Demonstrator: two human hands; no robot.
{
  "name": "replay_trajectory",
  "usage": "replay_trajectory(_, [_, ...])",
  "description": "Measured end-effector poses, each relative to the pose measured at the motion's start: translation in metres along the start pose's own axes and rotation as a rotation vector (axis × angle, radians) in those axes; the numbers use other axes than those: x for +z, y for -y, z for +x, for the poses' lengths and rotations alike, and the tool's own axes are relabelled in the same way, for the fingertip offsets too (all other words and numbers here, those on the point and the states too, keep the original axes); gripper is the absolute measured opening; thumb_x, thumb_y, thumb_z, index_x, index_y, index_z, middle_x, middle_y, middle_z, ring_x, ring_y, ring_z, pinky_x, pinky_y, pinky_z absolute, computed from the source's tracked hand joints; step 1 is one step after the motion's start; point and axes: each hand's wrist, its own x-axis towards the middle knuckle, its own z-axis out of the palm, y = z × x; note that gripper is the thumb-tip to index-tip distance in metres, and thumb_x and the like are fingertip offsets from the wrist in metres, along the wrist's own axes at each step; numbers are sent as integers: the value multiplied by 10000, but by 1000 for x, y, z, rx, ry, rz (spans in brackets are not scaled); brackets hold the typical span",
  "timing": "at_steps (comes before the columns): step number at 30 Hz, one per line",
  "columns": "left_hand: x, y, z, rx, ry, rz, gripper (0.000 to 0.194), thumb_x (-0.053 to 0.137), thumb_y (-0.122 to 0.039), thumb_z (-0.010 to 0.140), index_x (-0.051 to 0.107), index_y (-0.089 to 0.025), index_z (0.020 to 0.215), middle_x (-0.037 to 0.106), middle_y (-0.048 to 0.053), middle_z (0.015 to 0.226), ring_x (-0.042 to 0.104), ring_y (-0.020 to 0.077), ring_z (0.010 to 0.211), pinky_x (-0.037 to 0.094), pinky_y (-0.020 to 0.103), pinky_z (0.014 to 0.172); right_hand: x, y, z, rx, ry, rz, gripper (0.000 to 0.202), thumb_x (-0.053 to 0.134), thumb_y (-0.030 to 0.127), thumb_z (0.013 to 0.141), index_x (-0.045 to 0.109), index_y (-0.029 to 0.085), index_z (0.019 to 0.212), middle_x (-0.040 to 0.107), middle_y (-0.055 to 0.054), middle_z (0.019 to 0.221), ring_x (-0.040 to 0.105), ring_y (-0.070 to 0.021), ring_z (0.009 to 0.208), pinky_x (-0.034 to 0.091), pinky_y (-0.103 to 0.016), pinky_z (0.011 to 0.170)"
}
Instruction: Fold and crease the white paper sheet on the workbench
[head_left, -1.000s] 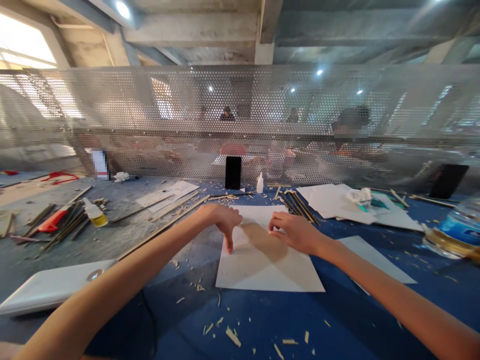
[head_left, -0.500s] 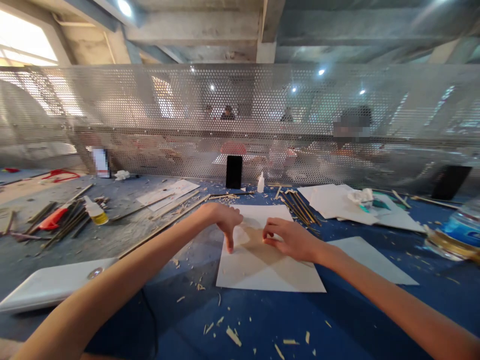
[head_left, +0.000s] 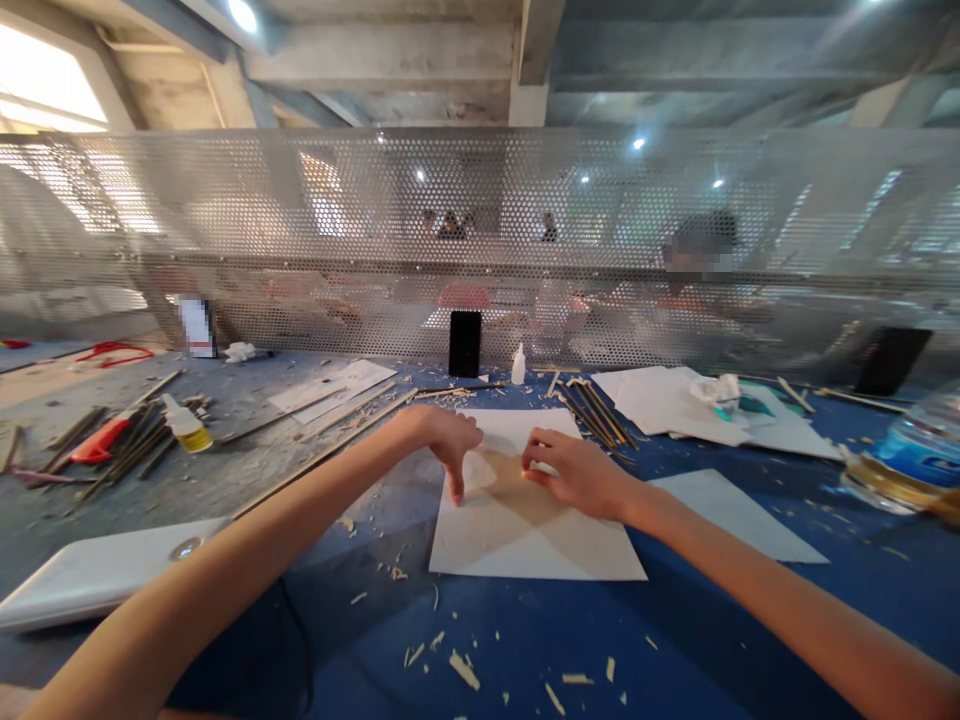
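Observation:
A white sheet of paper lies on the blue tabletop in front of me. My left hand rests at the sheet's left edge, thumb pointing down onto it and apart from the fingers, with nothing seen in its grasp. Over the right half of the paper, my right hand has its fingers curled toward the thumb in a pinch. A tiny pale spot shows at those fingertips, too small to name. Both hands cast shadows across the sheet.
Dark thin sticks lie behind the paper, near a small white bottle and a standing black phone. More paper sheets are at right, beside a large water bottle. A white device sits left. Wood shavings are scattered about.
The whole view has shifted slightly. Both hands stay in nearly the same place on the paper, the right fingers still pinched.

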Motion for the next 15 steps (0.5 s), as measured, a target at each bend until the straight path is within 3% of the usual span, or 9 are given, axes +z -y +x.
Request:
replay_trajectory(4, [-3, -3, -3, -1, 9, 20, 959, 802, -613, 515, 544, -202, 1342, 549, 165, 1368, 517, 390, 1185, 478, 405, 914, -1, -7, -1, 41, -23, -36, 120, 542, 240, 949, 653, 210, 984, 611, -53, 1063, 595, -175, 844, 415, -292, 692])
replay_trajectory(9, [0, 1, 0, 15, 2, 25, 992, 787, -642, 521, 543, -130, 1335, 549, 210, 1341, 560, 382, 1127, 494, 385, 888, 2, -4, 0, -29, 60, 156, 126, 534, 258, 959, 656, 224, 960, 625, -36, 1006, 601, -152, 815, 428, -275, 729])
replay_trajectory(15, [-1, 0, -2, 29, 4, 34, 948, 776, -627, 552, 551, -121, 1322, 544, 219, 1343, 546, 398, 1140, 483, 409, 900, 2, -9, -1, 36, -3, 58, 150, 519, 288, 957, 650, 216, 974, 628, -43, 1023, 599, -157, 807, 403, -283, 708])
